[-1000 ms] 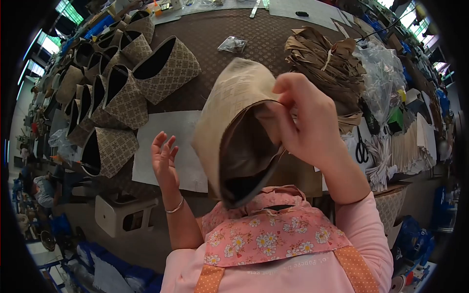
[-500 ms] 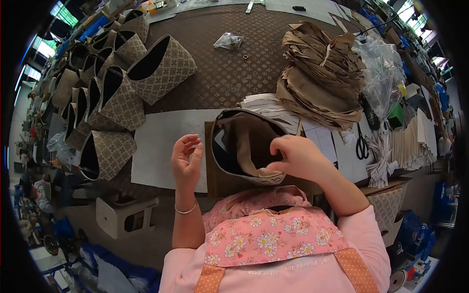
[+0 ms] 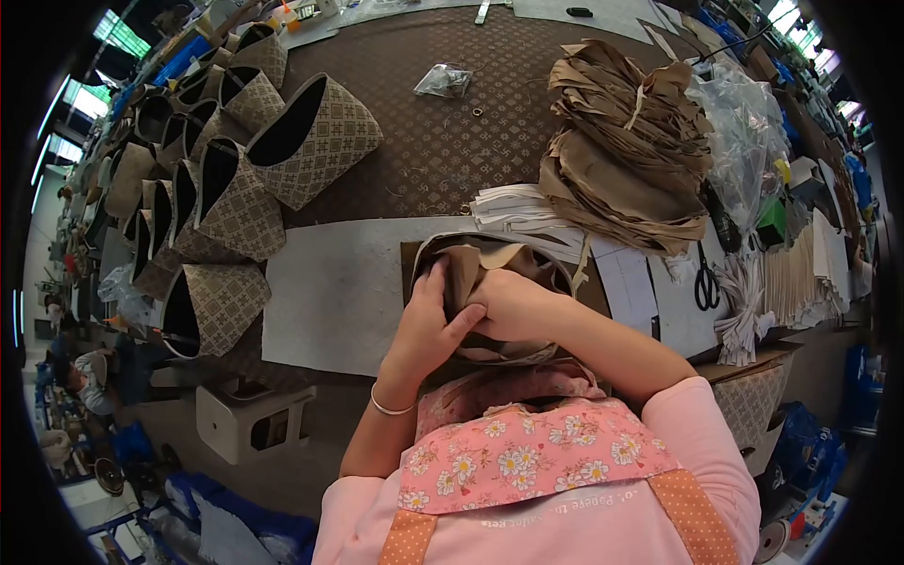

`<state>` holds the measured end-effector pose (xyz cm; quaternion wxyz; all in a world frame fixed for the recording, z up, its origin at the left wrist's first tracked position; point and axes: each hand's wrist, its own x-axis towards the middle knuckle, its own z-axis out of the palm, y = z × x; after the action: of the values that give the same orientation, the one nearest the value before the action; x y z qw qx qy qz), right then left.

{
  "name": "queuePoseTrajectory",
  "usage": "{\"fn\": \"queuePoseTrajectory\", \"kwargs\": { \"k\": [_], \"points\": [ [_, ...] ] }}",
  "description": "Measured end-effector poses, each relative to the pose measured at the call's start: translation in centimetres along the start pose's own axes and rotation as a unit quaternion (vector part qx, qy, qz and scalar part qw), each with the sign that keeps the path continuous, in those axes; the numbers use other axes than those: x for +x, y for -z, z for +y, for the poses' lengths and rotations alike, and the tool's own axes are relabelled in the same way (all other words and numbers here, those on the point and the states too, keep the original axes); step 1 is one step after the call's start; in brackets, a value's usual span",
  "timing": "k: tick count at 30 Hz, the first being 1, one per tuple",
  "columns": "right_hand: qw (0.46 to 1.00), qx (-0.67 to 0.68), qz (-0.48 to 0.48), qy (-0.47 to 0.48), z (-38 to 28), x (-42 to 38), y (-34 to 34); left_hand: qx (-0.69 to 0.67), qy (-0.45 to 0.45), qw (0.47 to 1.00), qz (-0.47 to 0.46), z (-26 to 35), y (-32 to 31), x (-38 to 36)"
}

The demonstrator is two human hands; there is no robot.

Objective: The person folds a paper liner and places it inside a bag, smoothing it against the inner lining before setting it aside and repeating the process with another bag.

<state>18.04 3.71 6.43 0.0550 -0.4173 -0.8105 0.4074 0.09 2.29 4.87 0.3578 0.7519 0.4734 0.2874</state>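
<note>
Both hands are inside the open bag [image 3: 490, 259] standing on the tabletop [image 3: 424, 141] just before the person, the left hand [image 3: 428, 320] spread against the tan lining [image 3: 471, 268] and the right hand [image 3: 513, 306] curled, pinching that lining beside it.

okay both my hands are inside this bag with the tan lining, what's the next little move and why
Probably press the tan lining down flat against the bag wall. It looks bunched and folded near the opening, and the left hand and right hand already meet on it.
</note>
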Motion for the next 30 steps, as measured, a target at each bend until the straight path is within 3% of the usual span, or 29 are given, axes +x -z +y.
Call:
{"fn": "queuePoseTrajectory", "kwargs": {
  "k": [3,5,7,8,11,14,16,17,19,20,22,25,27,29,30],
  "points": [
    [0.997,0.031,0.017,0.074,0.0,-1.9,0.5,0.013,-0.035,0.999,-0.036,0.0,-0.1,0.2],
    [0.978,0.095,0.123,0.143,0.3,-2.4,0.3,0.041,-0.046,0.997,-0.042,-0.6,-0.3,0.1],
    [0.957,0.144,0.235,0.093,0.4,-2.8,0.9,0.039,-0.008,0.998,-0.05,-1.3,-0.5,0.0],
    [0.943,0.086,0.316,0.062,0.4,-2.6,1.1,0.04,-0.007,0.998,-0.051,-1.3,-0.5,-0.1],
    [0.927,0.004,0.371,0.058,0.4,-2.1,0.5,0.037,-0.027,0.999,0.001,-1.1,-0.4,-0.2],
    [0.937,0.037,0.334,0.097,1.9,-0.8,-1.2,0.055,-0.019,0.998,0.032,-0.8,-1.1,-0.2],
    [0.939,0.06,0.326,0.095,1.7,-0.8,-1.0,0.046,-0.111,0.983,0.135,-0.6,-1.5,-0.1],
    [0.94,0.084,0.317,0.091,1.4,-0.8,-0.8,0.047,-0.11,0.983,0.136,-0.7,-1.4,-0.2],
    [0.949,0.049,0.301,0.074,1.3,-1.2,-0.2,0.031,-0.071,0.996,0.042,-0.9,-1.2,-0.5],
    [0.956,0.012,0.286,0.057,1.5,-1.4,0.1,0.031,-0.071,0.996,0.043,-0.9,-0.9,-0.5],
    [0.971,-0.016,0.233,0.053,2.0,-1.9,0.2,0.085,0.0,0.987,-0.138,-0.6,0.1,-0.2],
    [0.985,-0.031,0.159,0.052,1.8,-2.1,0.1,0.079,0.043,0.974,-0.206,-0.8,0.5,-0.1],
    [0.989,-0.02,0.138,0.052,1.8,-2.0,-0.1,0.062,0.04,0.981,-0.178,-0.1,0.7,-0.2],
    [0.979,0.003,0.188,0.078,2.3,-1.4,-0.1,0.045,0.036,0.987,-0.15,0.6,0.8,-0.3],
    [0.979,0.003,0.189,0.078,2.4,-1.1,-0.1,0.045,-0.003,0.997,-0.056,0.9,0.9,-0.4]
  ]
}}
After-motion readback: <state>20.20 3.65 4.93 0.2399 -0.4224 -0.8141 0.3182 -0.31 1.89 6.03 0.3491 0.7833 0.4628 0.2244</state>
